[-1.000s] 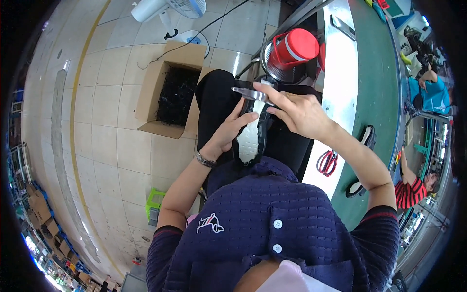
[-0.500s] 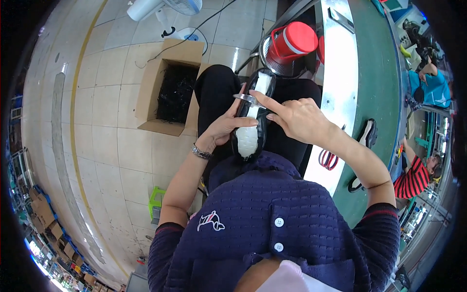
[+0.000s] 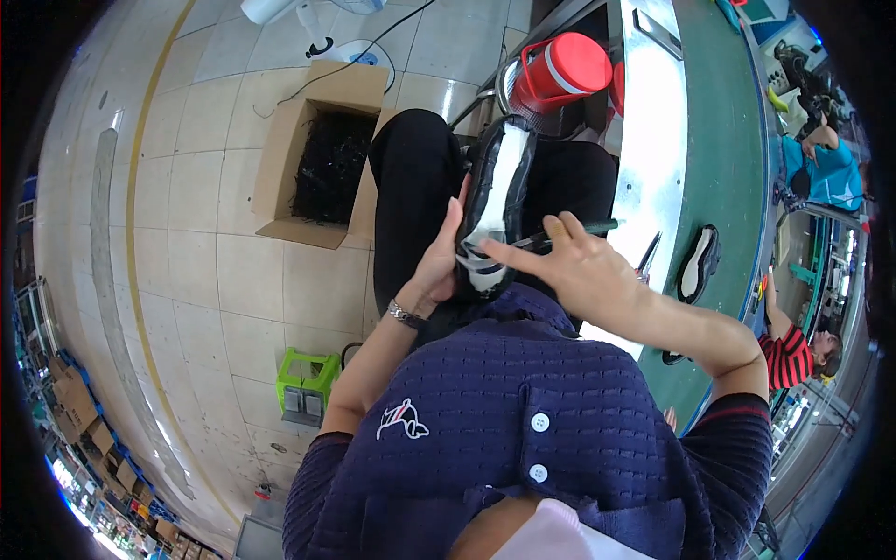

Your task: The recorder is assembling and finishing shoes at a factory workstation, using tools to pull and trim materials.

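A black shoe (image 3: 481, 182) lies sole up over my lap, its toe pointing away and its white sole (image 3: 507, 168) facing me. My left hand (image 3: 435, 271) holds it along the left side near the heel. A glossy, tape-like strip (image 3: 482, 241) crosses the sole near the heel. The index finger of my right hand (image 3: 588, 271) presses on this strip. The other fingers curl round a slim dark object (image 3: 602, 226), greenish at its outer end; its kind is unclear. Partly behind my right hand lie scissors (image 3: 650, 252) on the metal ledge.
An open cardboard box (image 3: 280, 177) with black scraps stands on the left floor. A red jug (image 3: 571, 65) sits ahead. On the right, a metal ledge (image 3: 653, 140) borders a green belt (image 3: 719, 149) carrying another shoe (image 3: 700, 266). A green stool (image 3: 308, 369) stands at lower left.
My right hand has moved toward the heel. A shiny ring, perhaps a tape roll, no longer crosses the mid-sole. My left thumb has left the sole. The belt shoe has shifted nearer.
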A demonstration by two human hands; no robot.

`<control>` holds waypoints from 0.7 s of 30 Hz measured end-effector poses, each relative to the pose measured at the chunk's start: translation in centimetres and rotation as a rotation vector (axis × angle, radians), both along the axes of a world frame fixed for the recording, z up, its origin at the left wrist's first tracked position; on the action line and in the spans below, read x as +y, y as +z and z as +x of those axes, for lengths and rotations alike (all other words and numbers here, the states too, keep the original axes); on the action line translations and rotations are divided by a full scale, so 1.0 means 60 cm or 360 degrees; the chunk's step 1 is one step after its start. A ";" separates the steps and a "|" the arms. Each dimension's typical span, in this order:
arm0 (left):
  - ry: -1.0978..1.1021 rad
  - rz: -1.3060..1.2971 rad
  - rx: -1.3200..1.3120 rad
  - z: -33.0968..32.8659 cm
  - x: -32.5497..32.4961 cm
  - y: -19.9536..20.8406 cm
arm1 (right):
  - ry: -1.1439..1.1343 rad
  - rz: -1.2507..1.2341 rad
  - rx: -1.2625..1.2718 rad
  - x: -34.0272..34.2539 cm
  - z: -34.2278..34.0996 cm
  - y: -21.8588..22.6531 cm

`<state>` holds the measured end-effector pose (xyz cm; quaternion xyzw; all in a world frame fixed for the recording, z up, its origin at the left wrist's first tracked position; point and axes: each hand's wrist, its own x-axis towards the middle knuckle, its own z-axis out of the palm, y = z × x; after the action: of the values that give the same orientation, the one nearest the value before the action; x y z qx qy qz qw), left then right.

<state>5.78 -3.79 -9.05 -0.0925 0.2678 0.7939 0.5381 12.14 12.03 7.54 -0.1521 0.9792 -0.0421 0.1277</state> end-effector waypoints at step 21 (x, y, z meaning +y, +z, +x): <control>-0.0155 -0.0247 0.0150 -0.007 -0.031 0.042 | -0.0086 -0.0086 -0.0257 -0.001 -0.044 -0.005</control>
<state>5.38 -5.63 -6.54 -0.0833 0.3578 0.7471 0.5540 9.47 11.98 7.22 -0.1251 0.9679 -0.0842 0.2010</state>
